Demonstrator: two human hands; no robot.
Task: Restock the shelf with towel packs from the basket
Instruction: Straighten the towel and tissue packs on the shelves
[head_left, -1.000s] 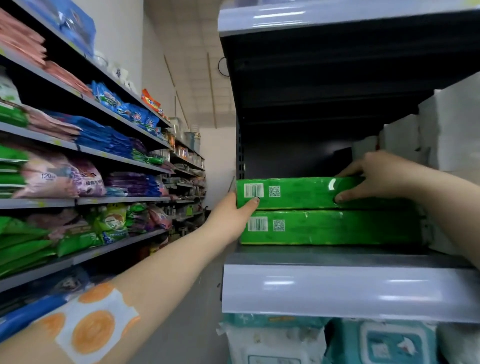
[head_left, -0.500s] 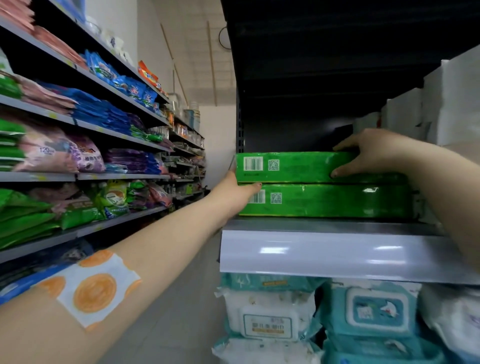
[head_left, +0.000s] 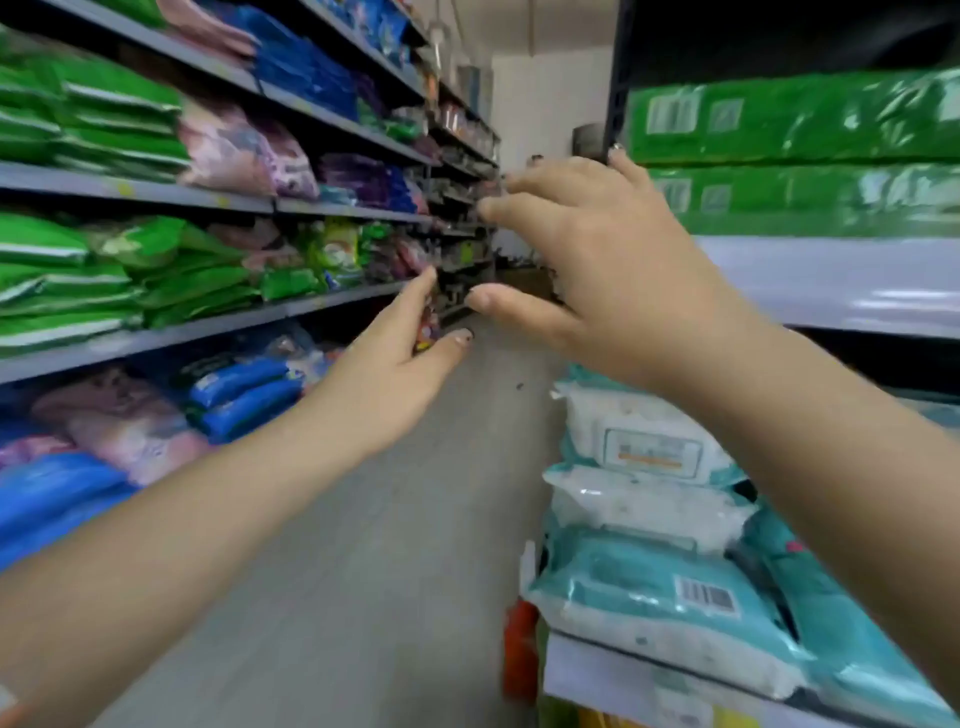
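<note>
Two green towel packs lie stacked on the grey shelf (head_left: 831, 280) at the upper right, the top pack (head_left: 795, 117) over the lower pack (head_left: 810, 200). My right hand (head_left: 597, 260) hovers in the aisle just left of the packs, fingers spread and holding nothing. My left hand (head_left: 400, 358) is lower and further left, fingers straight, also holding nothing. Neither hand touches the packs. The basket is out of view.
Teal and white wipe packs (head_left: 660, 519) fill the shelf below on the right. An orange object (head_left: 519, 649) sits low beside that shelf. Shelving with green, pink and blue packs (head_left: 130, 270) lines the left side. A grey floor aisle (head_left: 374, 545) runs between.
Both hands have let go of the top green pack and pulled back into the aisle. The view has dropped lower and turned left, so the stacked packs now sit at the upper right.
</note>
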